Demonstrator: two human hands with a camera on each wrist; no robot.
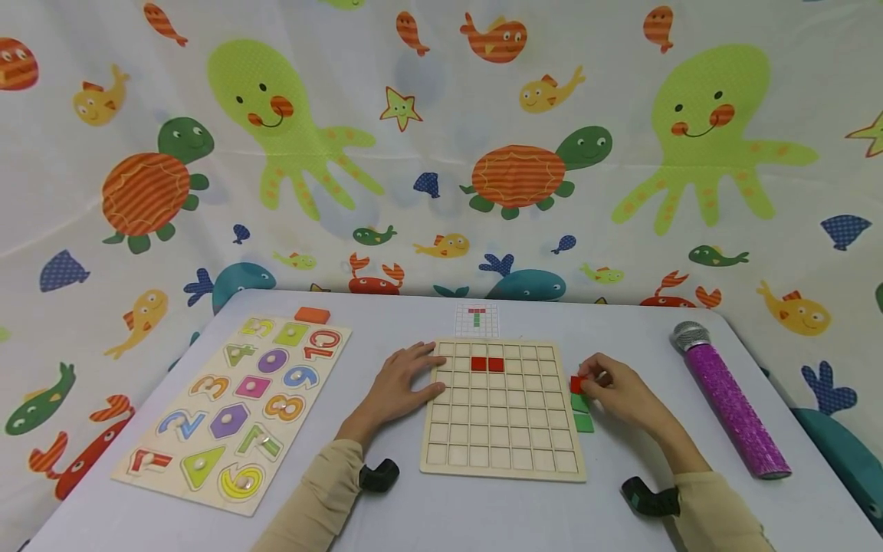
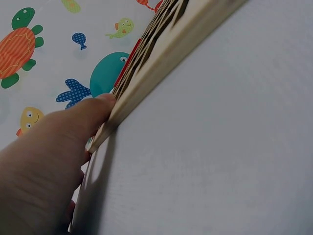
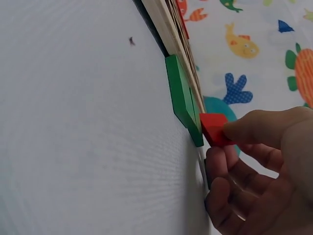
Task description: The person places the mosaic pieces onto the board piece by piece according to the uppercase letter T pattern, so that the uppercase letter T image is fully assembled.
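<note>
A square wooden grid board (image 1: 503, 474) lies at the middle of the table, with two red tiles (image 1: 487, 364) side by side in its upper cells. My left hand (image 1: 393, 389) rests at the board's left edge, fingers extended and thumb (image 2: 105, 100) touching the rim. Off the right edge, my right hand (image 1: 621, 392) pinches a red square tile (image 3: 213, 128) between thumb and fingers. Green square tiles (image 1: 583, 422) lie beside the board, just below that red tile; in the right wrist view they line its edge. The right palm is partly hidden.
Behind the board lies a small grid card (image 1: 477, 320) with a red and green T pattern. A number-and-shape puzzle board (image 1: 269, 460) is at the left, an orange block (image 1: 313, 315) behind it. At the right lies a glittery purple microphone (image 1: 734, 410). A sea-animal curtain (image 1: 428, 261) hangs behind.
</note>
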